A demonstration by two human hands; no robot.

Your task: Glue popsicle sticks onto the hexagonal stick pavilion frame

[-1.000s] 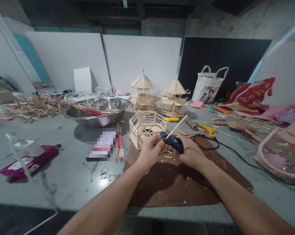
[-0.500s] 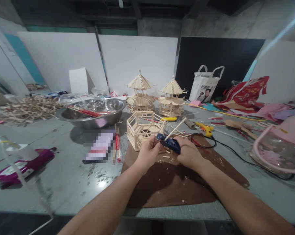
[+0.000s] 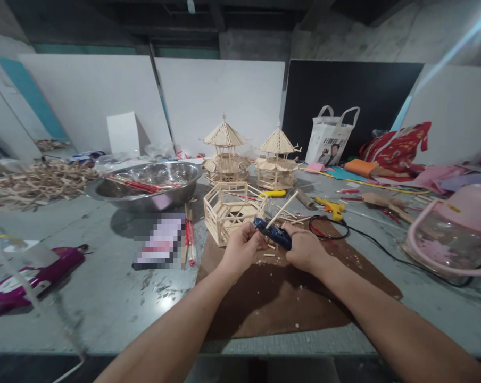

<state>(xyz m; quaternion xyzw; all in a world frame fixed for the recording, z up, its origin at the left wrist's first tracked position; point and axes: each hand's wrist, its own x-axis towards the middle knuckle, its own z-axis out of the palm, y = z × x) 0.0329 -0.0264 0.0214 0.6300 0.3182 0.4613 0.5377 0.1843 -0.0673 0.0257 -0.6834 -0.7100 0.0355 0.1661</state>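
Note:
Above the brown mat (image 3: 280, 303), my right hand (image 3: 306, 247) is wrapped round a dark blue hand tool (image 3: 279, 235) that looks like a small cutter. A thin wooden stick (image 3: 283, 208) slants up to the right from the tool's far end. My left hand (image 3: 242, 247) is closed in a pinch at the stick's lower end, close against the tool; the fingers hide that end, and the blade is not visible. Just behind my left hand stands an open six-sided frame (image 3: 214, 213) built of wooden sticks. Short cut stick pieces (image 3: 269, 255) and crumbs lie beneath the hands.
Two stick pagodas (image 3: 224, 135) (image 3: 279, 143) stand behind the frame. On the left are a steel basin (image 3: 144, 199), a phone (image 3: 163, 239) and red-wrapped sticks (image 3: 190, 239). On the right are a yellow glue gun (image 3: 332, 209), its black cable (image 3: 378, 242) and a pink-lidded container (image 3: 456, 234).
The whole scene has shifted a little left in view as the head turned. Both hands keep their hold on the stick and the blue tool, with hardly any movement between them.

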